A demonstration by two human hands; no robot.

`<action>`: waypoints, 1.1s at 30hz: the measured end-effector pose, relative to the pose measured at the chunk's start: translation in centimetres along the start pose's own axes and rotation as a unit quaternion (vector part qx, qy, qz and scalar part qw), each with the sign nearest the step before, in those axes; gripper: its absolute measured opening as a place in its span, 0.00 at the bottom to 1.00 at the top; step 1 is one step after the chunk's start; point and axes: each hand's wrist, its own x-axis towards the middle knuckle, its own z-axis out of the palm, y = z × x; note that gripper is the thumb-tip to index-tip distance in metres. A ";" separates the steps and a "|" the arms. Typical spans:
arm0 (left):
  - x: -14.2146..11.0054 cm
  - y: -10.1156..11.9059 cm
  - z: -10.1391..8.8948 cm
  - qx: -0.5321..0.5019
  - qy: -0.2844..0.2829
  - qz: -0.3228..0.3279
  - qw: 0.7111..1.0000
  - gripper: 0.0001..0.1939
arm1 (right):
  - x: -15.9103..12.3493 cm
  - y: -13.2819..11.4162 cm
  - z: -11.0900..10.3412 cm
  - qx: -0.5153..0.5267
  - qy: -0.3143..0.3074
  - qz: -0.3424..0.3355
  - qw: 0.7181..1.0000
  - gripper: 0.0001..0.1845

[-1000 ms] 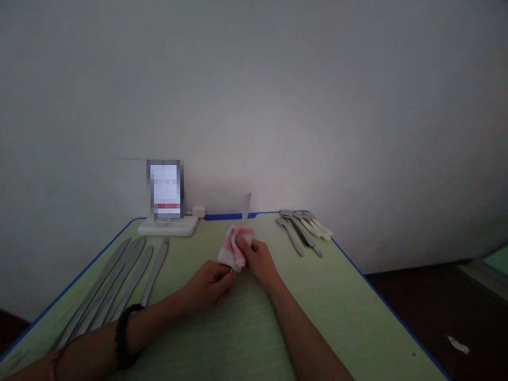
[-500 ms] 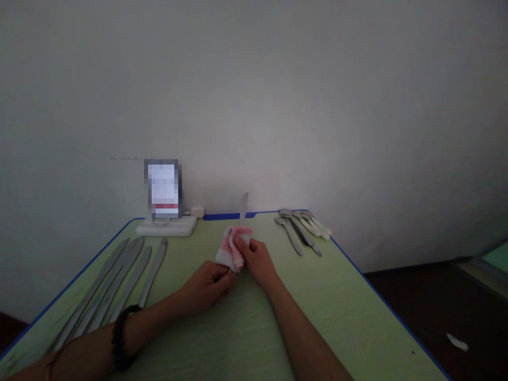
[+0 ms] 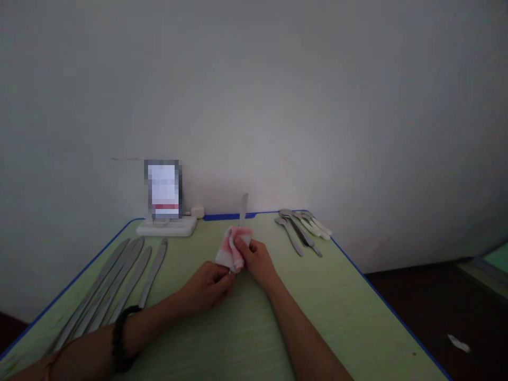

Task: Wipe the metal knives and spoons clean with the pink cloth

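A table knife (image 3: 243,209) points away from me over the middle of the table, its blade tip up toward the wall. My left hand (image 3: 212,283) pinches the near end of its handle. Around the middle of the knife a pink and white cloth (image 3: 232,251) is folded, and my right hand (image 3: 256,259) is closed on it, thumb on top. The cloth hides the part of the knife beneath it. Several more table knives (image 3: 130,280) lie side by side at the left, partly behind my left forearm.
Several spoons (image 3: 291,235), some with white handles, lie in a group at the back right of the green table (image 3: 325,312). A phone (image 3: 163,188) with a blurred screen stands on a white base (image 3: 166,227) at the back left, beside a white plug (image 3: 197,212). A wall rises behind.
Almost nothing differs. Both hands keep their hold on the knife and the cloth, and the view has shifted very slightly.
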 end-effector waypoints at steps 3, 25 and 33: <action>-0.1 -0.1 -0.1 0.018 0.000 0.010 1.000 0.17 | 0.2 0.4 0.0 0.031 0.008 0.013 0.999 0.25; 0.1 0.6 0.1 -0.006 0.029 -0.009 1.000 0.14 | 0.5 0.7 0.0 0.154 0.032 0.059 0.986 0.23; -0.8 1.1 -0.2 0.195 -0.011 0.070 0.978 0.09 | 1.2 0.1 -0.7 0.256 0.232 0.066 0.936 0.23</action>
